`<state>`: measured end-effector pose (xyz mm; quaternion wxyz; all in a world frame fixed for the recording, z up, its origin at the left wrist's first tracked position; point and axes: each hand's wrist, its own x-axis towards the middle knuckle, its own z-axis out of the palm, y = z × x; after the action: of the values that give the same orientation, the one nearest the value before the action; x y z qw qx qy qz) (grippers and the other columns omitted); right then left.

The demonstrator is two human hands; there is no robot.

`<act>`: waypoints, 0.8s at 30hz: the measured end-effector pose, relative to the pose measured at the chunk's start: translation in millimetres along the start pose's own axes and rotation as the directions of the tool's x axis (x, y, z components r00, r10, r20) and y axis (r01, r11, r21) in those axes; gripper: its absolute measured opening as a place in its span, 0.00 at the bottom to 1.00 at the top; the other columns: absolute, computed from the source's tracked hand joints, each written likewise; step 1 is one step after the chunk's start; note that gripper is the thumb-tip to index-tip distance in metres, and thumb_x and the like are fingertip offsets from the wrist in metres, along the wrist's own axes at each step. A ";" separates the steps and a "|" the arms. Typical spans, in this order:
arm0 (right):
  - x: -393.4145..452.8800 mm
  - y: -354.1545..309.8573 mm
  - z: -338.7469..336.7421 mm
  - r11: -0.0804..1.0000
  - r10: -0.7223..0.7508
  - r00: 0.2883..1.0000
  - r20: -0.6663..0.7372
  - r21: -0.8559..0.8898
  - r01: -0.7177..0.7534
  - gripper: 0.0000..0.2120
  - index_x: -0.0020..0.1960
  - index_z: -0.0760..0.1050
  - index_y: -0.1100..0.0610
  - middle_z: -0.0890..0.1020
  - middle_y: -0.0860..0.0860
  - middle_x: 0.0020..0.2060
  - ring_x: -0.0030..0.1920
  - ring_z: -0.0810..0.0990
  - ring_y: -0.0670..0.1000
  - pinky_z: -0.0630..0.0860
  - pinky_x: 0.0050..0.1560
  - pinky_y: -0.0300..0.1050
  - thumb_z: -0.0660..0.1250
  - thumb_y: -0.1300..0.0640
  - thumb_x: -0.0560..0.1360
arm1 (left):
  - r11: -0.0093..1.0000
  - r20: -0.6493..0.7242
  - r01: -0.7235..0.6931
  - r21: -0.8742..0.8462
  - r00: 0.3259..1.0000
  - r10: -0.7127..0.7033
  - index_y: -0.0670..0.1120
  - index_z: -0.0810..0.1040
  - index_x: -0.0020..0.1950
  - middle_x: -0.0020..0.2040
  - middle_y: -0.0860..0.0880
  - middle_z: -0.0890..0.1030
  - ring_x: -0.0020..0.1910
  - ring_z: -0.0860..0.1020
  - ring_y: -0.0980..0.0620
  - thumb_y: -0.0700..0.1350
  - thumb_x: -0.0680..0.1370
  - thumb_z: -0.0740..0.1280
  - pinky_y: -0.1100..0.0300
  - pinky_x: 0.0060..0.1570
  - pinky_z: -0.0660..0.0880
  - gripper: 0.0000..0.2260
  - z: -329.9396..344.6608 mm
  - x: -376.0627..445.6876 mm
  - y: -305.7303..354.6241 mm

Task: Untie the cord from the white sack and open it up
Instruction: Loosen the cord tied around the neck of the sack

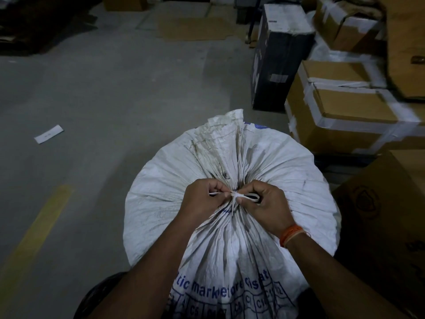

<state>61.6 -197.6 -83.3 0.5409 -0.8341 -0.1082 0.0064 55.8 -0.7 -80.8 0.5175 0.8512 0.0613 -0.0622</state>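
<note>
A big white woven sack (161, 203) with blue print stands in front of me on the floor. Its mouth is gathered into tight pleats, and the bunched top flap points away from me. A flat white cord (236, 195) is knotted around the gathered neck. My left hand (204, 199) pinches one cord end just left of the knot. My right hand (264, 203) grips the cord on the right side of the knot, where a loop shows between the fingers. An orange thread band sits on my right wrist.
Taped cardboard boxes (345, 116) are stacked at the right, with a tall black box (276, 58) behind them. Another brown carton (391, 215) stands close beside the sack on the right. A paper slip (48, 134) and a yellow line (34, 236) lie on the grey concrete floor at left.
</note>
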 end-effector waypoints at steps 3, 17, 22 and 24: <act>0.0 -0.4 0.3 1.000 -0.008 1.000 0.003 -0.003 0.008 0.05 0.42 0.84 0.55 0.85 0.48 0.36 0.38 0.83 0.44 0.77 0.39 0.35 0.78 0.62 0.71 | 1.000 -0.008 -0.002 0.003 1.000 0.003 0.50 0.88 0.42 0.38 0.51 0.88 0.41 0.86 0.51 0.43 0.75 0.77 0.58 0.43 0.79 0.02 1.9 0.0 1.1; -0.3 -1.9 1.1 1.000 0.022 1.000 0.006 0.021 -0.022 0.05 0.42 0.84 0.54 0.86 0.47 0.38 0.42 0.85 0.44 0.78 0.44 0.34 0.78 0.62 0.71 | 0.997 0.004 0.024 -0.076 1.000 -0.024 0.51 0.88 0.43 0.39 0.53 0.88 0.41 0.87 0.54 0.44 0.75 0.77 0.53 0.48 0.84 0.02 9.4 -1.8 4.1; 0.0 -1.3 0.1 1.000 0.016 1.000 0.001 0.016 -0.016 0.04 0.43 0.84 0.55 0.86 0.47 0.38 0.42 0.85 0.44 0.77 0.44 0.33 0.78 0.62 0.71 | 1.000 -0.014 0.009 -0.022 1.000 -0.010 0.50 0.88 0.43 0.37 0.53 0.88 0.38 0.84 0.58 0.44 0.75 0.77 0.63 0.41 0.78 0.01 1.7 -1.0 2.6; -0.1 -2.0 0.3 1.000 0.007 1.000 0.000 0.005 -0.007 0.04 0.43 0.84 0.55 0.86 0.47 0.38 0.42 0.85 0.43 0.77 0.43 0.32 0.78 0.62 0.71 | 1.000 -0.012 0.004 -0.012 1.000 -0.004 0.49 0.88 0.44 0.38 0.53 0.87 0.39 0.84 0.58 0.43 0.75 0.77 0.65 0.41 0.77 0.01 0.9 -0.5 2.7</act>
<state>61.1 -196.5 -81.6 0.5428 -0.8332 -0.1053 0.0086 55.8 -2.7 -78.8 0.5223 0.8482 0.0665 -0.0578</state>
